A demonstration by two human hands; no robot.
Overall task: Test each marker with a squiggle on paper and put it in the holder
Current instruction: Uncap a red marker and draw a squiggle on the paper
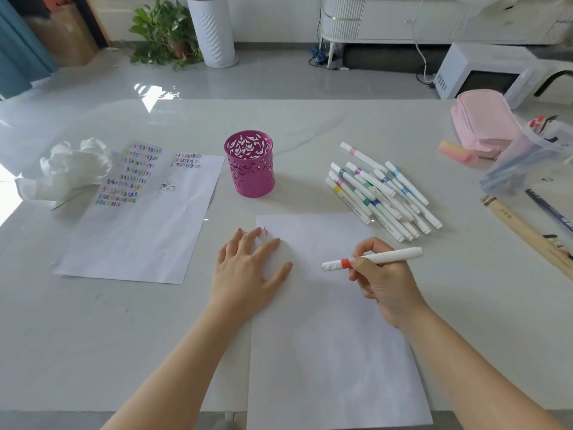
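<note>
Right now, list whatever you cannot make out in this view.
Head view:
Pink squiggle: mostly covered by the left hand.
Holder bottom: hidden by its near wall.
Marker tip: under its cap, in the right hand.
Clear box: cut off by right edge.
Print on piled markers: too small.

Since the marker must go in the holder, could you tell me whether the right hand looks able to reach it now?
Probably yes: only bare paper and table lie between the right hand, gripping the marker, and the open-topped purple holder; the left hand rests aside on the paper.
</note>
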